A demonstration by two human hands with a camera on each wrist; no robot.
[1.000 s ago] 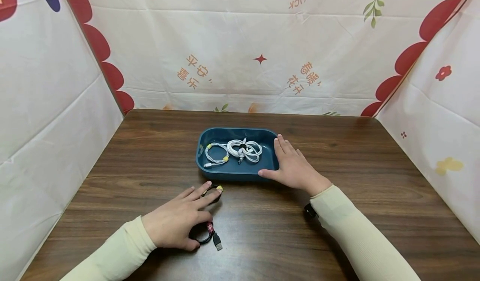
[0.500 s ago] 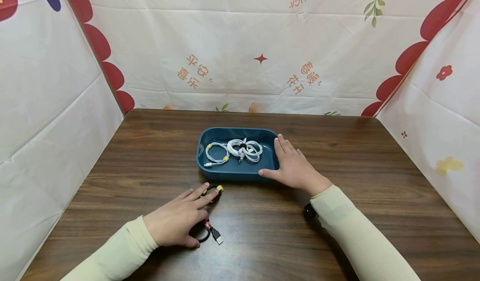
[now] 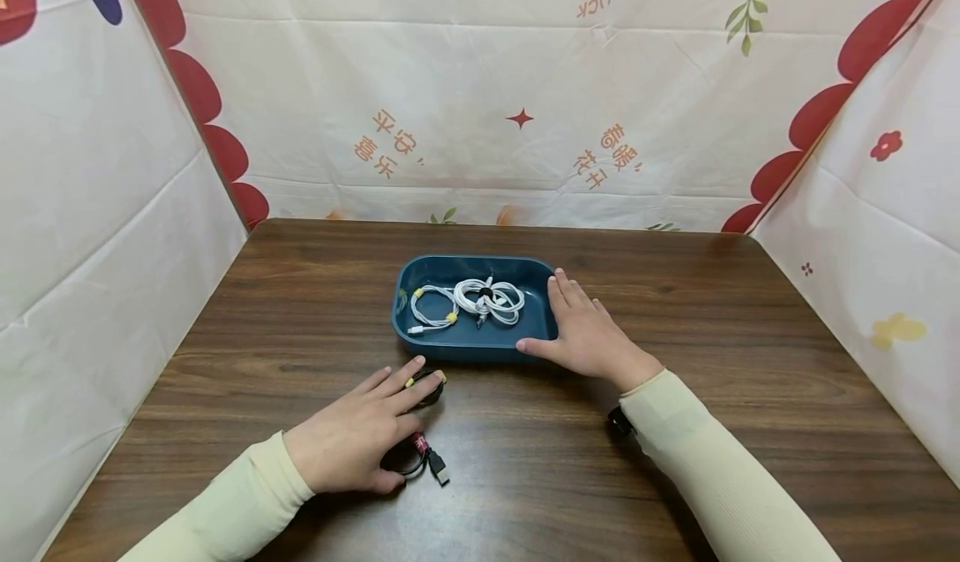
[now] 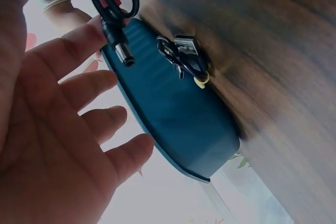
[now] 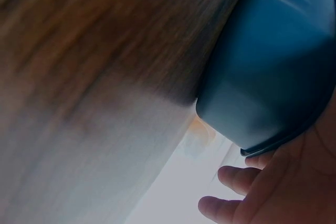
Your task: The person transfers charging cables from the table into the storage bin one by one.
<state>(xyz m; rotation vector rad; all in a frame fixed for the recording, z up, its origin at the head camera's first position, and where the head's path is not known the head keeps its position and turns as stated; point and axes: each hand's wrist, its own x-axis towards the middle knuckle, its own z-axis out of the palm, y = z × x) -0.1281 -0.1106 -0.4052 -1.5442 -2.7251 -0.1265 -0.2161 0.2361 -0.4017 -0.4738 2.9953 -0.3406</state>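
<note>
My left hand (image 3: 352,437) is over the table's front left. Between its thumb and index finger it holds a black cable (image 3: 420,460) with a red tag; the USB plug (image 3: 440,469) points to the front right. In the left wrist view the cable's round barrel plug (image 4: 122,52) lies by the index fingertip, the other fingers spread. A second black cable (image 4: 184,59) with a yellow tie lies on the table under the fingertips, before the blue tray (image 3: 472,352). My right hand (image 3: 588,333) rests against the tray's right end, thumb on the front rim, fingers extended along the side.
Inside the tray lie two coiled white cables, one (image 3: 435,308) with yellow ties and one (image 3: 491,302) with a black tie. The dark wooden table (image 3: 675,295) is bordered by printed white cloth (image 3: 480,78) at the back and both sides.
The USB plug of the held cable has swung slightly up and right. The left fingers have shifted a little and now cover more of the second cable's yellow tie. The right hand and tray stay still.
</note>
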